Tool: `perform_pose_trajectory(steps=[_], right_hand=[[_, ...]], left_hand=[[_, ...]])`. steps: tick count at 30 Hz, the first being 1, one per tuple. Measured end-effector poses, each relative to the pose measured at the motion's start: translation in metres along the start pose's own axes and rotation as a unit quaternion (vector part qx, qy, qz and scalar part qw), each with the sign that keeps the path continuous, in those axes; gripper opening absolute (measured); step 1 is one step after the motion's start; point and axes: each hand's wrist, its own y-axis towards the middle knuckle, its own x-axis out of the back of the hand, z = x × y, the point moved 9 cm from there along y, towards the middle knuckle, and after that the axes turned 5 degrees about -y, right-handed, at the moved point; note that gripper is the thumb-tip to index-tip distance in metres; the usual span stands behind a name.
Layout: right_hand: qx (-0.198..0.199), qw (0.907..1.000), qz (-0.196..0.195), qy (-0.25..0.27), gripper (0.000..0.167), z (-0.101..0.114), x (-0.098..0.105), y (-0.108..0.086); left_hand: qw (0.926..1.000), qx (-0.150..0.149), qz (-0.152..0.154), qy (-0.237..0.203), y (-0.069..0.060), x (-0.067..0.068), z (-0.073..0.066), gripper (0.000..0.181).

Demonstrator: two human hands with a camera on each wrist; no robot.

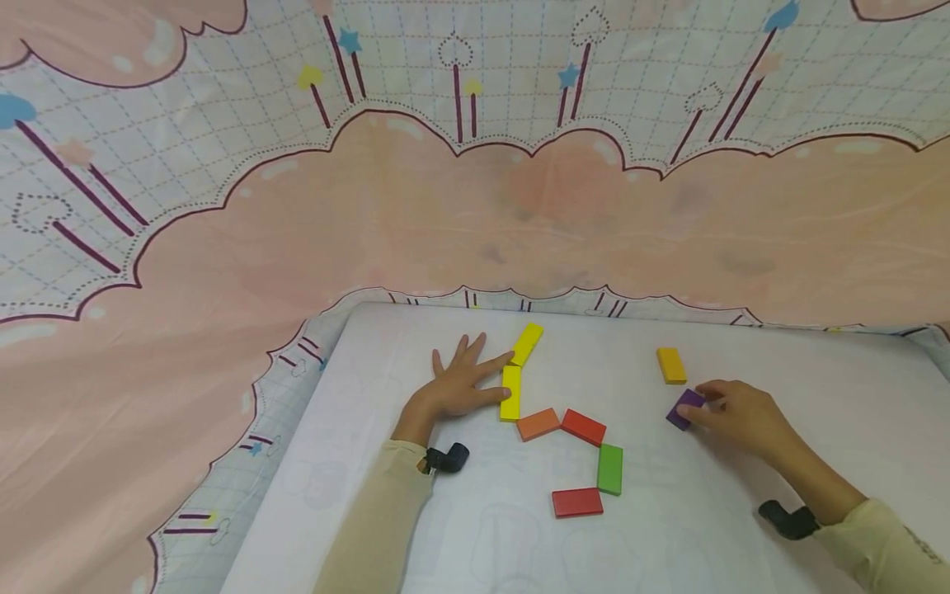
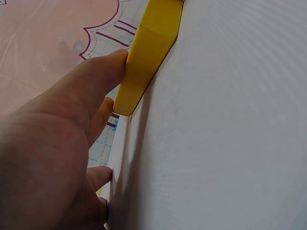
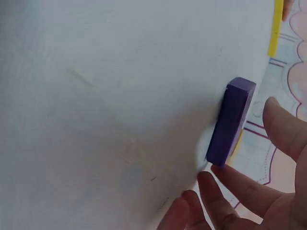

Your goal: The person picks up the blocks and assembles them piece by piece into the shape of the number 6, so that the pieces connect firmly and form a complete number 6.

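My left hand (image 1: 463, 386) has its fingers spread on the table. Its thumb and index finger touch two yellow blocks (image 1: 529, 342) that lie end to end; in the left wrist view a fingertip meets the side of a yellow block (image 2: 148, 52). A purple block (image 1: 684, 410) is on the right, beside my right hand (image 1: 742, 417). In the right wrist view the index fingertip is at one end of the purple block (image 3: 231, 120), while the thumb stands apart from it. The fingers are slightly bent.
An orange block (image 1: 538, 425), a red block (image 1: 583, 426), a green block (image 1: 610, 469) and another red block (image 1: 577, 502) continue the curve from the yellow ones. A yellow-orange block (image 1: 671, 365) lies behind the purple one. Patterned cloth (image 1: 445, 223) hangs behind the white table (image 1: 297, 511).
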Motion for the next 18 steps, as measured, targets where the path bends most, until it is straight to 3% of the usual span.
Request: perform_pose_trajectory(steps=[14, 18], right_hand=[[-0.026, 0.9992, -0.018, 0.022, 0.066, -0.0066, -0.0051, -0.0007], [-0.030, 0.9980, -0.024, 0.051, 0.063, -0.0034, -0.0067, -0.0051]], left_hand=[[1.0000, -0.002, 0.000, -0.004, -0.0033, 0.0016, -0.0018, 0.068], [1.0000, -0.001, 0.002, -0.005, -0.0045, 0.0018, -0.0018, 0.068]])
